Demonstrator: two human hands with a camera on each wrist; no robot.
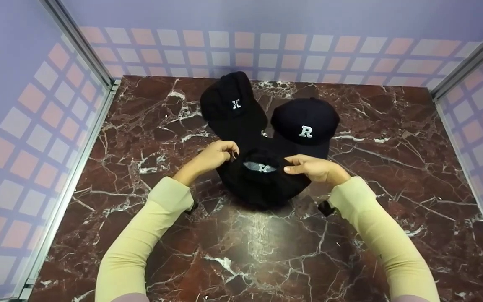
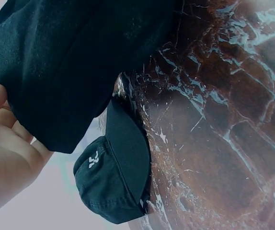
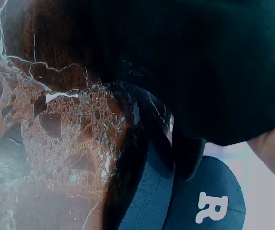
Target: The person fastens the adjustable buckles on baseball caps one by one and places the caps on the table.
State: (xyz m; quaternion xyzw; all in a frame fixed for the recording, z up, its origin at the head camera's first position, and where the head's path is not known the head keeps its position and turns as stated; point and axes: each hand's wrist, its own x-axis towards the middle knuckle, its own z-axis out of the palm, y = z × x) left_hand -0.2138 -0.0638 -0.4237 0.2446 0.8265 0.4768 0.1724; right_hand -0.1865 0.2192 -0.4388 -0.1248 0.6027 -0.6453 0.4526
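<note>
A black baseball cap is held between both hands, its inside partly facing up with a grey patch and white stitching showing. My left hand pinches its left edge; the thumb and curled fingers show beside the cloth in the left wrist view. On the opposite edge, my right hand grips the cap between thumb and fingers. Most of this hand is hidden behind the dark cloth in the right wrist view. Beyond the held cap lie a black cap with a white K and a dark cap with a white R.
The caps are on a dark red marble-patterned table with white veins. Lilac walls with pink and white squares enclose its back and sides. Metal posts stand at the back corners.
</note>
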